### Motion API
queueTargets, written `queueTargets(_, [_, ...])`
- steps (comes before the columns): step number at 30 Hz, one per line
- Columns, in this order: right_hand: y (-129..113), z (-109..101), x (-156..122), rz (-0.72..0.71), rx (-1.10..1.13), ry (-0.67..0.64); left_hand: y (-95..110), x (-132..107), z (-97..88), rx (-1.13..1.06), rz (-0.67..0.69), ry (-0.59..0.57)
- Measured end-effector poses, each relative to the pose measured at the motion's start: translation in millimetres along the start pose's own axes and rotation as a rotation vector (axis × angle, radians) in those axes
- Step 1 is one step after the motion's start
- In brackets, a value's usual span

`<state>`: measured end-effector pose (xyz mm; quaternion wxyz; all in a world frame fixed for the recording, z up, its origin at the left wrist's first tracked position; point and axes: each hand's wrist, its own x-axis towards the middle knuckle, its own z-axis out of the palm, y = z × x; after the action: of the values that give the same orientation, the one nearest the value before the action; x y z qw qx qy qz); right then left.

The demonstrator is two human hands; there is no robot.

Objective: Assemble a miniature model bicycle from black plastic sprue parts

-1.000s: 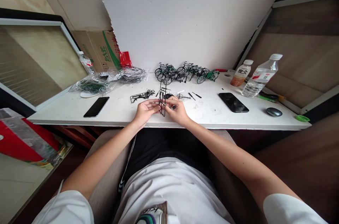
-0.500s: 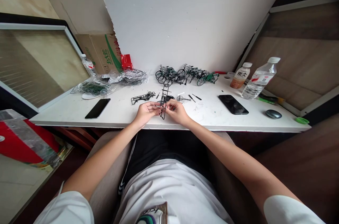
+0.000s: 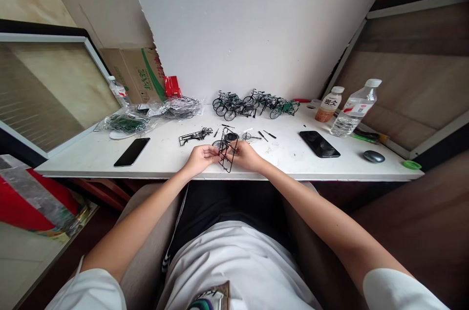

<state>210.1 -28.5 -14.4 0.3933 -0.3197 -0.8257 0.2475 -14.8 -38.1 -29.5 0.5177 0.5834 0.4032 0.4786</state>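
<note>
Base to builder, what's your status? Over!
Left hand and right hand both pinching black parts frame, tilted over table edge. Loose small parts just beyond. Nothing in the way.

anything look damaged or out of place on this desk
The white foam board standing at the back has a ragged, chipped left edge. Small black pieces lie loose on the table beyond the hands. The left hand and right hand hold a black parts frame tilted. Nothing looks spilled.
</note>
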Motion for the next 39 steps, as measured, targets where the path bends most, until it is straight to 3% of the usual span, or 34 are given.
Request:
queueTargets(14, [-2.5, 5.1, 1.5, 0.117, 0.197, -0.009, 1.8, -0.5, 1.7, -0.010, 0.039, 0.011])
queueTargets(18, [-5.0, 4.6, 1.2, 0.075, 0.174, 0.039, 3.3, 0.4, -2.5, -0.060, -0.003, -0.011])
queueTargets(24, [-4.6, -0.3, 0.5, 0.048, 0.231, -0.060, 3.8, 0.8, -7.1, -0.122, -0.065, -0.032])
queueTargets(30, [-3.5, 5.2, -1.1, -0.090, 0.146, 0.029, 5.7, 1.9, -13.1, -0.090, -0.137, -0.127])
queueTargets(39, [-3.1, 18.7, -5.1, -0.249, 0.032, 0.143, 4.5, 2.1, -16.6, -0.079, -0.141, -0.211])
